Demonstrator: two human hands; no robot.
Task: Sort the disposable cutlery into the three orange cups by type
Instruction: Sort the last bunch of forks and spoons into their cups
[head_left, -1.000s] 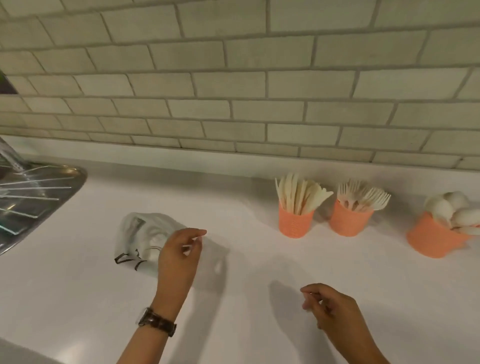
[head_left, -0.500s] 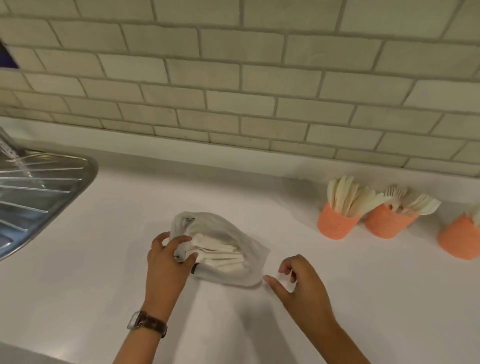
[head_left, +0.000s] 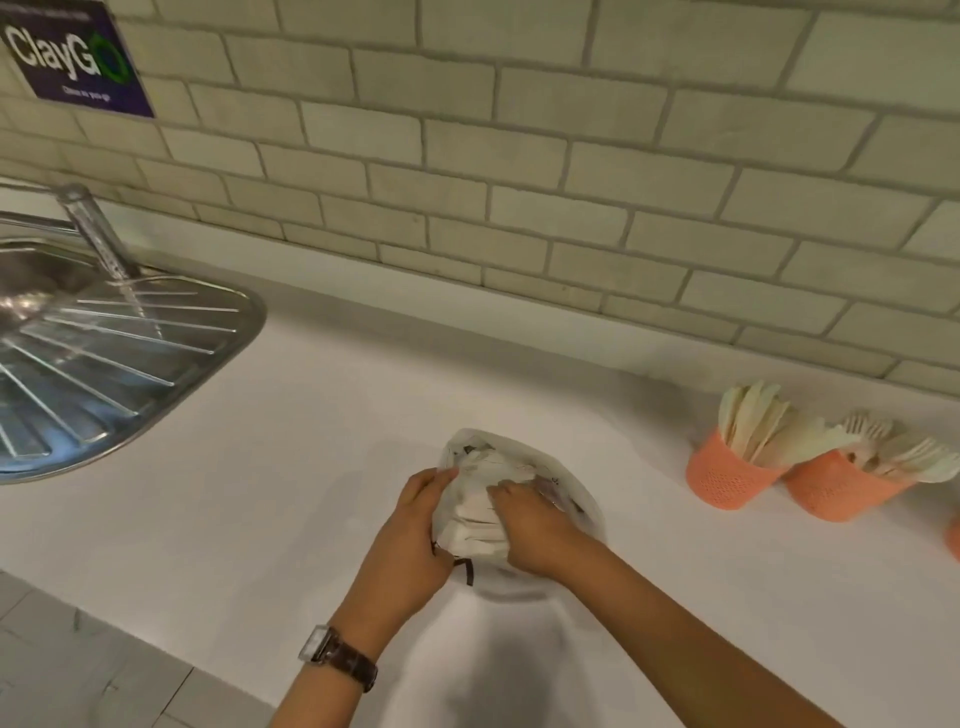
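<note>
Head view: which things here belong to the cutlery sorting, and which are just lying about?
Job: plastic bag of cutlery, gripped by left hand and right hand; knife cup; fork cup; third orange cup, only its edge showing.
Lying about: sink drainboard; tap; ClayGo sign; wristwatch.

Three orange cups: first (head_left: 727, 478), second (head_left: 836, 491), third (head_left: 955, 535) cut off at the picture's edge. One plastic bag (head_left: 519, 457). Two hands: left hand (head_left: 410, 540), right hand (head_left: 535, 530). One wristwatch (head_left: 337, 657). One sink (head_left: 104, 364).
</note>
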